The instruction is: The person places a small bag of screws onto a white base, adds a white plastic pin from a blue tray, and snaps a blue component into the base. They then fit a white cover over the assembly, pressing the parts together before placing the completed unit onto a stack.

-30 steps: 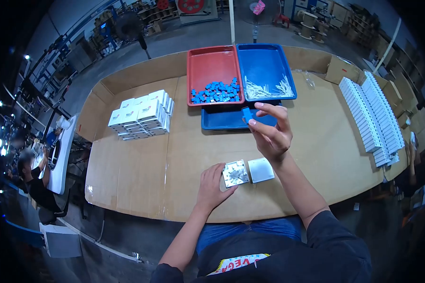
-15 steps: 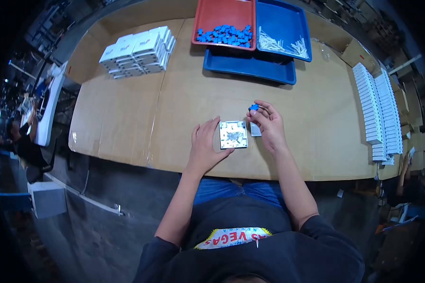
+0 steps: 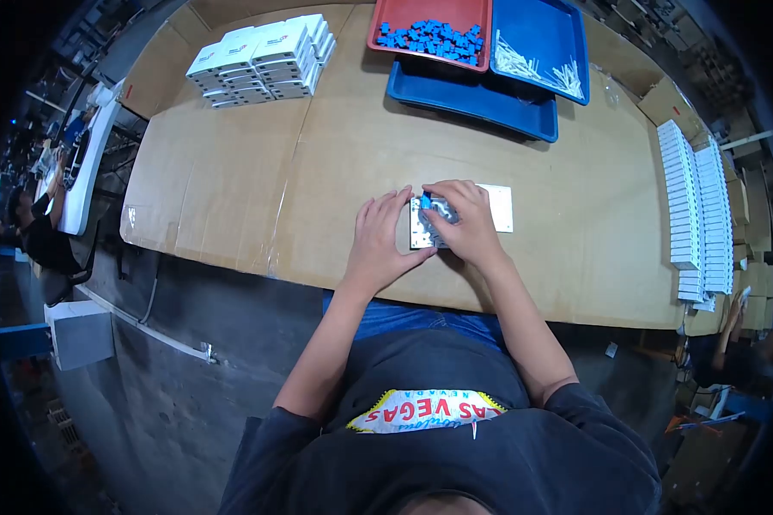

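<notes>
A square white housing (image 3: 417, 233) with its inner side up lies on the cardboard-covered table in front of me. My left hand (image 3: 378, 236) grips it, fingers along the left edge and thumb at the near edge. My right hand (image 3: 465, 219) pinches a small blue plastic part (image 3: 426, 200) over the far side of the housing. The right fingers cover much of the housing, so whether the part is seated cannot be told. Beside the right hand lies a flat white plate (image 3: 500, 209), partly hidden by it.
A red tray (image 3: 488, 51) of blue parts and a blue tray (image 3: 537, 30) of white sticks overlap a lower blue tray (image 3: 464, 105). White boxed units (image 3: 258, 60) are stacked at the back left, white pieces (image 3: 683, 202) in rows at right. People work at both sides.
My right hand has brought the blue part left and down onto the housing. The white plate beside it is now more exposed. The whole view has shifted slightly.
</notes>
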A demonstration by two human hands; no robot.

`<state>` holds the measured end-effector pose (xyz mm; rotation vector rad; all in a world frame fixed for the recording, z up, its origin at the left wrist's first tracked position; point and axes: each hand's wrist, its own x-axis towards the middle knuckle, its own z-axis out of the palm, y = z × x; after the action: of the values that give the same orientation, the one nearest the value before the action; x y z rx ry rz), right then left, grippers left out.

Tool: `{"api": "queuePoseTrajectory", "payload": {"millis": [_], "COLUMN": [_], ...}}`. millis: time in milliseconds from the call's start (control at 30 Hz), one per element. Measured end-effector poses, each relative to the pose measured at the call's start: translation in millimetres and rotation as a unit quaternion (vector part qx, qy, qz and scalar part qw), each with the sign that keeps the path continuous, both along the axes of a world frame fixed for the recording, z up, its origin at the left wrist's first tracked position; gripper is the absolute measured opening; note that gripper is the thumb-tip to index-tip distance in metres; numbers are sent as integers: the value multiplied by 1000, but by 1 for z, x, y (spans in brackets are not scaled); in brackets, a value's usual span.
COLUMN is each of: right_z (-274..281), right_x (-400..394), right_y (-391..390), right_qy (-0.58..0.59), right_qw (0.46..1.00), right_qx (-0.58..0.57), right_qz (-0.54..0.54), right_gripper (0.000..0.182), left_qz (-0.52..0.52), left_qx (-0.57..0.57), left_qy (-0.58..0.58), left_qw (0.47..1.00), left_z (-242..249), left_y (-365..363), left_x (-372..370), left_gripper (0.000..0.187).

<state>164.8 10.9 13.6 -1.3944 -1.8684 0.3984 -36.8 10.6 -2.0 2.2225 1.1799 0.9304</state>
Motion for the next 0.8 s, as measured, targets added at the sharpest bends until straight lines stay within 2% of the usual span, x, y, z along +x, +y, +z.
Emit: {"api": "queuePoseTrajectory", "payload": {"millis": [167, 467, 800], "right_z": [-10, -4, -4], "right_x": [-11, -11, -12], "right_y": [-3, -3, -6], "right_qy": [-21, -55, -97], "right_qw": [999, 998, 995], "right_qx": [26, 38, 34], "right_qz": [3, 3, 9], "right_gripper": [23, 19, 27], "left_qz": [-5, 2, -1], "left_qx": [-23, -39, -35], "left_qy": [5, 17, 8], "left_qw": [1000, 999, 999], "left_z": [-1, 0, -1], "left_y": [1, 1, 2], "left_x": [-2, -1, -1], "left_gripper": [101, 99, 96]}}
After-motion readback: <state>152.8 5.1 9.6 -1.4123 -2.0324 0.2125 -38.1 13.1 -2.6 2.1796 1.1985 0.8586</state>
